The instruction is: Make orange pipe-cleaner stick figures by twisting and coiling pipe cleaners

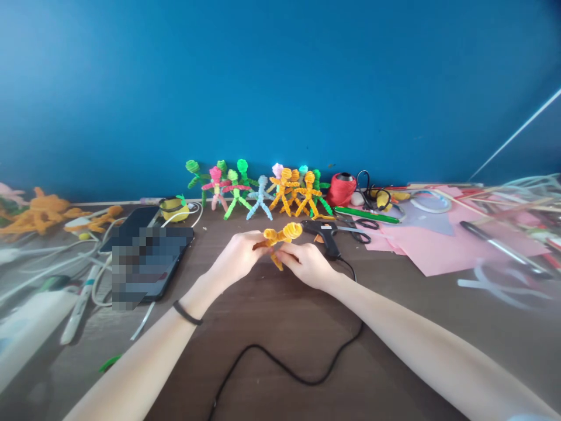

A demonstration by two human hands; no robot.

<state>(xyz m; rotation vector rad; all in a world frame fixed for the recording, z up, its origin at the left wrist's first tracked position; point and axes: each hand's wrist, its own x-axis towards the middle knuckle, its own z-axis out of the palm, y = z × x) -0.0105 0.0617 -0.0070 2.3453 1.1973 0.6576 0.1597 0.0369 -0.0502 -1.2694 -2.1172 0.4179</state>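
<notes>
An orange pipe-cleaner figure (280, 235) is held up between both hands over the middle of the table. My left hand (239, 252) is closed on its left side, with the fingertips partly behind it. From the other side my right hand (307, 263) pinches the lower part, where one orange limb pokes down between the hands. Just beyond the right hand lies a black glue gun (328, 237), its cord running toward me. Behind the hands, several finished pipe-cleaner figures (262, 199) in green, pink, blue and orange stand along the wall.
A phone (164, 263), a white marker (79, 310) and white cables lie at left, near an orange fuzzy creature (41, 213). At right are red string (342, 190), scissors (362, 225), a green pencil (368, 214), pink paper (432, 251) and clear strips (499, 286).
</notes>
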